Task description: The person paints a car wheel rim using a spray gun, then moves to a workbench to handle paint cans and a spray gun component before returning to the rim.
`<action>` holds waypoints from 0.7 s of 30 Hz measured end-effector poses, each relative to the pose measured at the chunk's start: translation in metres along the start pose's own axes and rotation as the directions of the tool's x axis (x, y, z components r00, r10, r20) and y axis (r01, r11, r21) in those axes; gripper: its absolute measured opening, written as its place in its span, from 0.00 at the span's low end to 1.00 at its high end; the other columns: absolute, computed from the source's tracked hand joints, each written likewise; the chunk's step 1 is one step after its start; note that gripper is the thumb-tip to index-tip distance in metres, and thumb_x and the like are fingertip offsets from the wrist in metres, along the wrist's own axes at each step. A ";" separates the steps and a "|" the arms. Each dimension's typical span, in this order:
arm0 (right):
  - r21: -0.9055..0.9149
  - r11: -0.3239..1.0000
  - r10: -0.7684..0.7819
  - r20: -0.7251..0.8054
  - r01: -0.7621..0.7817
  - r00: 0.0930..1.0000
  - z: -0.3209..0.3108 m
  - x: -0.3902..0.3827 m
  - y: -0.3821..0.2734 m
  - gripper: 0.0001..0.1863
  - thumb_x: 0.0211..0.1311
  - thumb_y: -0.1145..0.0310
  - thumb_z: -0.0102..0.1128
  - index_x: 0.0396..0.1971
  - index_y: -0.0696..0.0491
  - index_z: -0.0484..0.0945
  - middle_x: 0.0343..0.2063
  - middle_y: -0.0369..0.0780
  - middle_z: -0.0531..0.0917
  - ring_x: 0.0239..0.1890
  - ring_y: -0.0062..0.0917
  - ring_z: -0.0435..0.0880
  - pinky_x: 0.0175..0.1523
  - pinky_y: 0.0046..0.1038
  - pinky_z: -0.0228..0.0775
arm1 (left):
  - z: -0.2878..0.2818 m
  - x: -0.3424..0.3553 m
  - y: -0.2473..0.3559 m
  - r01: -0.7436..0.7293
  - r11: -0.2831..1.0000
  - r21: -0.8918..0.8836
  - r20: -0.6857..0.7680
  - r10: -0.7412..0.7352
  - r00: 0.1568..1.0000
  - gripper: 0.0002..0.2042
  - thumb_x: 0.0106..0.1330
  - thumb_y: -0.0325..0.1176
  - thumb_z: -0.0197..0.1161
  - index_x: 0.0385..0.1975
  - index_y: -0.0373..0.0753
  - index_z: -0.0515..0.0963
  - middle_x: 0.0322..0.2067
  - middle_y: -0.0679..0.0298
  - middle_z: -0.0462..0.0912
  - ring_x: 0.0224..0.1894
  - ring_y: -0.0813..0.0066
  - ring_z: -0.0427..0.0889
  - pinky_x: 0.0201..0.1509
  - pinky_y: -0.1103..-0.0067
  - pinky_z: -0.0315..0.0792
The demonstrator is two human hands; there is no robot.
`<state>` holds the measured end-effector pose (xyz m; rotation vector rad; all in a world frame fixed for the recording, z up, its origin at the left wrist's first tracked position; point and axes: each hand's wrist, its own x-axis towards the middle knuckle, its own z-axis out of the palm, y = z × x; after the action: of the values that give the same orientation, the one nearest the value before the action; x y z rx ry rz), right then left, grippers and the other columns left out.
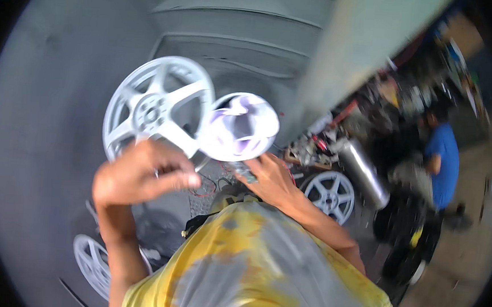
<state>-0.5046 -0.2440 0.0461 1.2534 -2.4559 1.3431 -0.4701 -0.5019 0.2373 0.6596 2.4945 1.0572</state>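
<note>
Gray walls (50, 100) stand behind a white wheel (169, 99). The left hand (148, 174) is by the wheel's low edge, fingers bent, thumb out; I can't tell if they touch it. Next to the wheel, the right hand (270, 181) is under a white cup (226, 152). I can't tell how its part-hidden fingers grip.

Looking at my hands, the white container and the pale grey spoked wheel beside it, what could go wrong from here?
The white container looks open-topped, with my right-hand view of its grip blocked; if the right hand beneath it tips, anything inside might spill.
The left hand is in front of the wheel's lower edge, so it could smudge or knock it, though contact is unclear.
</note>
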 end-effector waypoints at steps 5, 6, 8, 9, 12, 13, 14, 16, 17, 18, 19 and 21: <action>-0.074 0.973 0.201 -0.179 -0.217 0.963 0.001 -0.034 -0.008 0.43 0.47 0.75 0.71 0.68 0.49 0.67 0.54 0.48 0.76 0.50 0.48 0.84 0.46 0.46 0.84 | 0.124 0.049 -0.068 0.290 0.918 -0.271 0.208 -0.238 0.949 0.30 0.72 0.46 0.69 0.63 0.29 0.70 0.49 0.52 0.85 0.50 0.66 0.85 0.53 0.71 0.80; -0.078 0.968 0.212 -0.262 -0.240 0.942 0.003 -0.041 -0.012 0.42 0.48 0.74 0.71 0.68 0.50 0.68 0.52 0.47 0.77 0.50 0.47 0.84 0.45 0.44 0.85 | 0.152 0.055 -0.078 0.209 0.866 -0.455 0.149 -0.157 0.976 0.32 0.73 0.46 0.68 0.65 0.29 0.66 0.54 0.53 0.81 0.55 0.67 0.81 0.58 0.70 0.76; -0.093 0.943 0.253 -0.428 -0.321 0.868 0.006 -0.057 -0.017 0.40 0.48 0.71 0.72 0.66 0.51 0.71 0.49 0.44 0.77 0.49 0.43 0.82 0.46 0.42 0.84 | 0.187 0.066 -0.095 0.196 0.799 -0.568 0.154 -0.131 0.979 0.44 0.71 0.58 0.65 0.70 0.26 0.56 0.62 0.52 0.70 0.62 0.63 0.74 0.64 0.63 0.73; -0.113 0.912 0.292 -0.495 -0.394 0.818 0.010 -0.065 -0.018 0.40 0.48 0.70 0.72 0.66 0.51 0.72 0.49 0.44 0.76 0.49 0.43 0.82 0.47 0.43 0.83 | 0.195 0.073 -0.096 0.165 0.778 -0.606 0.162 -0.082 0.983 0.44 0.72 0.58 0.65 0.71 0.27 0.55 0.63 0.52 0.70 0.63 0.62 0.74 0.66 0.62 0.72; -0.126 0.795 0.371 -0.673 -0.593 0.640 0.019 -0.093 -0.029 0.29 0.55 0.61 0.70 0.58 0.52 0.75 0.48 0.45 0.76 0.51 0.43 0.79 0.52 0.45 0.75 | 0.233 0.086 -0.077 0.038 0.654 -0.755 0.167 0.137 0.976 0.40 0.75 0.55 0.62 0.73 0.33 0.52 0.65 0.53 0.68 0.67 0.62 0.72 0.72 0.60 0.66; -0.144 0.762 0.362 -0.714 -0.631 0.600 0.024 -0.101 -0.036 0.29 0.55 0.61 0.69 0.57 0.52 0.76 0.48 0.45 0.76 0.50 0.43 0.79 0.52 0.44 0.75 | 0.243 0.088 -0.078 0.080 0.618 -0.782 0.196 0.122 0.973 0.39 0.76 0.54 0.60 0.73 0.35 0.53 0.65 0.54 0.68 0.67 0.62 0.72 0.71 0.60 0.67; -0.163 0.726 0.346 -0.753 -0.668 0.560 0.026 -0.111 -0.042 0.28 0.55 0.62 0.69 0.56 0.52 0.76 0.48 0.45 0.76 0.50 0.43 0.79 0.52 0.44 0.74 | 0.256 0.091 -0.080 0.121 0.582 -0.804 0.225 0.109 0.968 0.37 0.76 0.54 0.59 0.73 0.36 0.53 0.66 0.55 0.68 0.67 0.62 0.73 0.71 0.61 0.68; -0.190 0.670 0.308 -0.808 -0.718 0.502 0.033 -0.132 -0.052 0.27 0.54 0.64 0.67 0.56 0.52 0.76 0.48 0.45 0.75 0.51 0.43 0.77 0.53 0.42 0.71 | 0.275 0.095 -0.072 0.246 0.531 -0.811 0.341 0.087 0.936 0.34 0.77 0.51 0.58 0.72 0.37 0.55 0.64 0.56 0.70 0.65 0.64 0.74 0.68 0.63 0.70; -0.189 0.625 0.316 -0.826 -0.758 0.466 0.034 -0.143 -0.058 0.27 0.54 0.64 0.67 0.56 0.52 0.76 0.48 0.45 0.74 0.51 0.43 0.77 0.53 0.42 0.70 | 0.283 0.099 -0.063 0.322 0.515 -0.795 0.419 0.080 0.905 0.32 0.77 0.48 0.58 0.71 0.37 0.56 0.63 0.57 0.71 0.64 0.65 0.75 0.67 0.65 0.72; -0.185 0.585 0.318 -0.843 -0.790 0.433 0.035 -0.153 -0.064 0.27 0.54 0.65 0.66 0.56 0.52 0.76 0.48 0.45 0.74 0.51 0.43 0.76 0.53 0.42 0.70 | 0.289 0.102 -0.053 0.392 0.503 -0.771 0.487 0.068 0.870 0.30 0.77 0.45 0.59 0.71 0.37 0.57 0.62 0.57 0.72 0.63 0.66 0.76 0.65 0.67 0.73; -0.176 0.553 0.315 -0.861 -0.814 0.400 0.037 -0.160 -0.069 0.27 0.54 0.66 0.66 0.56 0.52 0.76 0.48 0.44 0.74 0.51 0.42 0.75 0.53 0.43 0.70 | 0.294 0.105 -0.043 0.456 0.498 -0.738 0.549 0.050 0.835 0.28 0.78 0.42 0.59 0.70 0.37 0.58 0.61 0.57 0.73 0.62 0.67 0.77 0.63 0.69 0.75; -0.150 0.481 0.323 -0.886 -0.863 0.334 0.036 -0.181 -0.081 0.28 0.62 0.65 0.57 0.63 0.52 0.76 0.47 0.42 0.74 0.52 0.40 0.73 0.55 0.39 0.68 | 0.315 0.103 -0.021 0.467 0.474 -0.747 0.555 0.057 0.830 0.26 0.76 0.40 0.60 0.67 0.36 0.62 0.56 0.58 0.77 0.59 0.67 0.80 0.62 0.69 0.76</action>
<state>-0.3185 -0.1808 0.0024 -0.5392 -2.3281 0.6768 -0.4093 -0.2776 -0.0007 0.2162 1.2297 1.5692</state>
